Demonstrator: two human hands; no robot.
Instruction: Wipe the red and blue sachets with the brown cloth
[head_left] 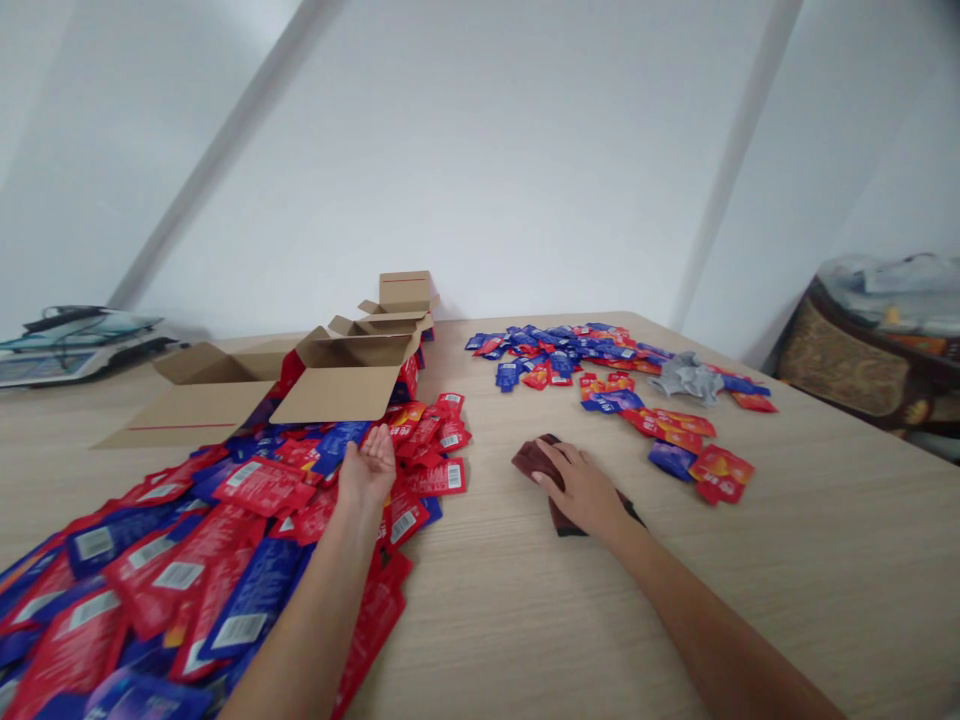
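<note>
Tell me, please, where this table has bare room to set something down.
Bare wood lies between the two forearms, in the strip beyond the dark cloth under the right hand, and from the right forearm to the table edge. Crowded: the left side under the packet heap and boxes, and the far packet spread.

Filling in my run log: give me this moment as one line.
left hand: open, on packet pile | right hand: flat on dark cloth | cardboard boxes: open, behind pile | loose packets: beyond right hand
</note>
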